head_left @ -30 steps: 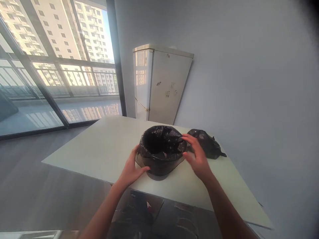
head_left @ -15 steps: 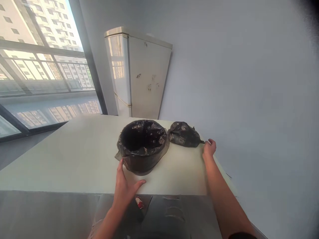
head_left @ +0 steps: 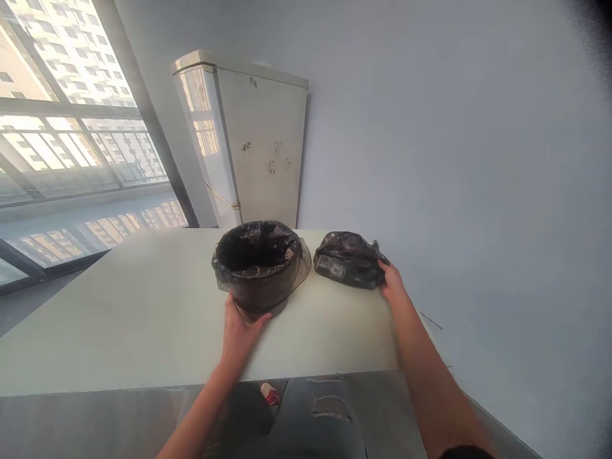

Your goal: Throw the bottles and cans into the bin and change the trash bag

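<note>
Holding on to a black-lined bin point(head_left: 261, 288) with the left hand point(head_left: 240, 328) in the head view, fingers and thumb spread around the lower near side. And over on the right, gripping the end of a black bag point(head_left: 349, 262) with the right hand point(head_left: 394, 282), fingers bent onto the plastic; cannot make out the right thumb. Looking at the bin now: upright on a pale desk point(head_left: 143, 319), mouth facing up, with the liner point(head_left: 305, 264) folded over the rim and flaring loosely on the side nearest the bag. Turning to the bag: crumpled and bulging, lying just beside the bin. Seeing, past the desk, a white fridge point(head_left: 265, 127) with dark marks on the side, and a plain bluish wall point(head_left: 430, 159) to the right. Catching bright windows point(head_left: 81, 146) on the left, and below the near edge, ripped jeans point(head_left: 310, 433) and a red-and-white shoe point(head_left: 270, 393).
</note>
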`<action>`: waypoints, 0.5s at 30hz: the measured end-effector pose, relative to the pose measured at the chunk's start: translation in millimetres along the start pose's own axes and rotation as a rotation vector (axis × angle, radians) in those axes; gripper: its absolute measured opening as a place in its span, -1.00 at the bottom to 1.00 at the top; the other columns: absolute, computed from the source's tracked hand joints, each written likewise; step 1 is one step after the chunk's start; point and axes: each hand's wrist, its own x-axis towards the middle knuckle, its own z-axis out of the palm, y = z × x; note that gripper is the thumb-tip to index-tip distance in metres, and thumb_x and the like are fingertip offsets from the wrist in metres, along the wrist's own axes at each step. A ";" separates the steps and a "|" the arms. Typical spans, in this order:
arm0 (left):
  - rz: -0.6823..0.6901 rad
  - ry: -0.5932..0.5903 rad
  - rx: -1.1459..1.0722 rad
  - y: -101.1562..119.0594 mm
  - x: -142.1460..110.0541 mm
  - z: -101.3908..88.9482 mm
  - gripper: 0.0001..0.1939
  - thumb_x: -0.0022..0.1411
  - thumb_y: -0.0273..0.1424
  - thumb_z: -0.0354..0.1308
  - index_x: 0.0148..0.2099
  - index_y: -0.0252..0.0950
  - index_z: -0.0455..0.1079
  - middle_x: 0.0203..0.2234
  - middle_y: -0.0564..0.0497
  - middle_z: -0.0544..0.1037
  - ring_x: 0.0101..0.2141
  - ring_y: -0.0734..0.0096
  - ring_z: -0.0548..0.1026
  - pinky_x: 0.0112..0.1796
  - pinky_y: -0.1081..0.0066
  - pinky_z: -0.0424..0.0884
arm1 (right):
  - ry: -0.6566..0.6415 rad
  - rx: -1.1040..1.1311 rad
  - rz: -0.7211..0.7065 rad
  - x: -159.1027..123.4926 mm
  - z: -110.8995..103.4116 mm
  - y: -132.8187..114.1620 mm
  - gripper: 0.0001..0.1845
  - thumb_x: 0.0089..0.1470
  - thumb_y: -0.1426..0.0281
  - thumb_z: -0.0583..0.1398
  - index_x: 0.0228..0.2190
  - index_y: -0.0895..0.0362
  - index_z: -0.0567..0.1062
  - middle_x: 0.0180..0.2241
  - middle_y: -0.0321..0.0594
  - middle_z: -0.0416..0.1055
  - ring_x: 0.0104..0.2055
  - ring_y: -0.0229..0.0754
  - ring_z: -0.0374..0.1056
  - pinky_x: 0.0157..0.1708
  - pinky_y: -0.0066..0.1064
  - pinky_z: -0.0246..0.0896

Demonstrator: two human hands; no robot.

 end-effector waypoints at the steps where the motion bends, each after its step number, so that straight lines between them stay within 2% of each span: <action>1: 0.010 -0.010 -0.006 0.5 5.2 2.9 0.09 0.07 -0.07 0.46 0.44 -0.32 -0.03 0.28 -0.37 0.28 0.32 -0.23 0.28 0.29 -0.17 0.26 | 0.011 0.031 -0.026 -11.7 -8.6 2.3 -0.68 -0.03 0.22 0.34 -0.22 0.07 0.54 -0.13 -0.12 0.60 -0.12 -0.02 0.53 -0.06 -0.20 0.49; 5: 0.038 -0.060 -0.024 2.6 28.4 18.0 0.11 0.09 -0.10 0.47 0.46 -0.33 -0.08 0.31 -0.39 0.25 0.34 -0.20 0.25 0.32 -0.13 0.22 | 0.087 0.185 -0.142 -69.9 -44.9 13.5 -0.57 -0.03 0.13 0.39 -0.13 0.02 0.54 -0.03 -0.18 0.56 -0.02 -0.05 0.50 0.06 -0.17 0.44; 9: 0.020 -0.118 -0.036 7.9 57.2 38.5 0.14 0.09 -0.16 0.47 0.48 -0.34 -0.13 0.36 -0.41 0.19 0.37 -0.18 0.21 0.35 -0.11 0.19 | 0.164 0.305 -0.223 -127.6 -75.5 10.5 -0.47 0.03 0.08 0.41 0.01 -0.05 0.51 0.00 -0.23 0.52 -0.04 -0.04 0.47 -0.04 -0.14 0.46; 11: -0.010 -0.131 -0.016 15.9 66.6 44.7 0.23 -0.01 -0.21 0.53 0.49 -0.36 -0.14 0.38 -0.45 0.15 0.41 -0.24 0.14 0.36 -0.14 0.15 | 0.233 0.301 -0.258 -150.4 -85.8 0.3 -0.45 0.01 0.07 0.42 0.00 -0.01 0.50 -0.09 -0.25 0.50 -0.15 -0.06 0.46 -0.17 -0.19 0.45; 13: -0.030 -0.091 0.028 29.9 63.5 43.0 0.29 -0.10 -0.25 0.58 0.49 -0.40 -0.11 0.40 -0.51 0.11 0.43 -0.34 0.07 0.37 -0.22 0.10 | 0.299 0.275 -0.320 -170.1 -90.8 -12.4 -0.48 -0.05 0.09 0.44 -0.12 0.06 0.50 -0.27 -0.29 0.45 -0.31 -0.14 0.38 -0.30 -0.30 0.37; 15: 0.024 -0.013 0.032 50.0 43.0 32.1 0.09 0.06 -0.24 0.50 0.46 -0.38 -0.01 0.39 -0.48 0.16 0.43 -0.32 0.09 0.36 -0.24 0.10 | 0.324 0.212 -0.402 -189.6 -88.0 -24.0 -0.56 -0.08 0.13 0.44 -0.25 0.08 0.47 -0.41 -0.34 0.35 -0.41 -0.19 0.28 -0.39 -0.37 0.27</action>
